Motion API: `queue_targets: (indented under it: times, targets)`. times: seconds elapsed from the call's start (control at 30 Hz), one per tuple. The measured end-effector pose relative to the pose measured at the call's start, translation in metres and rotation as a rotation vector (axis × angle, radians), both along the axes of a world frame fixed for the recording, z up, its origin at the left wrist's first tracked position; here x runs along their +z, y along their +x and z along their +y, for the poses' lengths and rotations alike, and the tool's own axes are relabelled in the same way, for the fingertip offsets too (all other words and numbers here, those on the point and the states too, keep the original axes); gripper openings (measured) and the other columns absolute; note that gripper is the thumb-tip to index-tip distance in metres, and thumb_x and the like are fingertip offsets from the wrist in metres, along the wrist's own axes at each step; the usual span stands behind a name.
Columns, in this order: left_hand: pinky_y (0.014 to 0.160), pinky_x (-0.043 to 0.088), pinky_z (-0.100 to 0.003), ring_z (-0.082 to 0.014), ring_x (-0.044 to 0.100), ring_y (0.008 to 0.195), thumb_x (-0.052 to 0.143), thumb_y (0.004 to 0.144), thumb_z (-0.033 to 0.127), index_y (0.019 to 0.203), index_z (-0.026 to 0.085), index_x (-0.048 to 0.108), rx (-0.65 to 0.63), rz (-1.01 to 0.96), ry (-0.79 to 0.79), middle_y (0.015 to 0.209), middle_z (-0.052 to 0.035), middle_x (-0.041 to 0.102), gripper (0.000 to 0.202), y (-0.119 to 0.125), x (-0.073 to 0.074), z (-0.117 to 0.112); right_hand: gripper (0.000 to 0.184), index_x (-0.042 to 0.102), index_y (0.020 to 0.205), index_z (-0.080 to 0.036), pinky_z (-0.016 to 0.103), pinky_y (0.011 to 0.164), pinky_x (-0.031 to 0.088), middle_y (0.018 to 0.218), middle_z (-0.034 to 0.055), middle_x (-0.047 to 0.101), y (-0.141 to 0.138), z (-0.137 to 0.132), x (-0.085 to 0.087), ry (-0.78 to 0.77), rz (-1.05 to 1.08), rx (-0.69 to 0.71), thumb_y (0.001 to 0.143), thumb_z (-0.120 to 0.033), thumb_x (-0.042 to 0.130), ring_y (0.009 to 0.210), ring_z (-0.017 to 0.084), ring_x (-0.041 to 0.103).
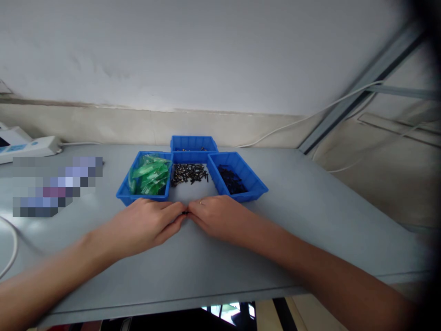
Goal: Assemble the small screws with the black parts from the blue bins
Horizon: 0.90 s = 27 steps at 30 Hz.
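My left hand (148,223) and my right hand (217,216) rest on the grey table (310,216), fingertips meeting in a pinch at a tiny dark part (186,213). Just beyond them lies a loose pile of small dark screws (189,174) on the table. A blue tray (126,192) at the left holds green plastic bags (149,174). A second blue tray (255,184) at the right holds dark small parts (231,179). A third blue tray (193,142) stands behind the pile; its contents barely show.
A white device (24,143) with a cable sits at the far left by the wall. A blurred-out patch (55,184) covers part of the table's left. White cables (310,115) run along the wall at the right. The table's front edge (172,305) is near me.
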<state>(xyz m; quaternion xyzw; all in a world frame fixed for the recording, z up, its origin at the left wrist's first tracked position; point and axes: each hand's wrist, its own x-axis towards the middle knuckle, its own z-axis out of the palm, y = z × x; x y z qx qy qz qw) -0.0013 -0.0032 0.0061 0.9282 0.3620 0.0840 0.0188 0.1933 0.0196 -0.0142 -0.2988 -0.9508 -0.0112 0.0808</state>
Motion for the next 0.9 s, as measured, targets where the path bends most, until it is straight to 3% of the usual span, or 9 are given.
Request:
queue_targets:
  times: [0.6,0.9]
  targets:
    - [0.049,0.036,-0.025,-0.0143,0.057,0.055,0.033,0.089,0.028,0.079,0.02,0.051,0.025,0.005,0.013,0.063,0.0028,0.056,0.022,0.0001,-0.0005,0.0014,0.014,0.05,0.079,-0.017,0.026,0.051,0.031,0.071,0.0007,0.061,0.0005,-0.0008,-0.0025,0.058,-0.003,-0.013,0.087,-0.019,0.039,0.059,0.014,0.055]
    - [0.045,0.033,-0.024,-0.0137,0.057,0.052,0.034,0.088,0.027,0.079,0.017,0.052,0.097,0.113,-0.033,0.06,0.0005,0.058,0.022,0.0024,0.0014,0.0014,0.019,0.05,0.075,-0.017,0.027,0.051,0.028,0.067,0.0007,0.059,0.0001,-0.0031,0.0053,0.092,0.041,-0.014,0.088,-0.022,0.037,0.059,0.012,0.053]
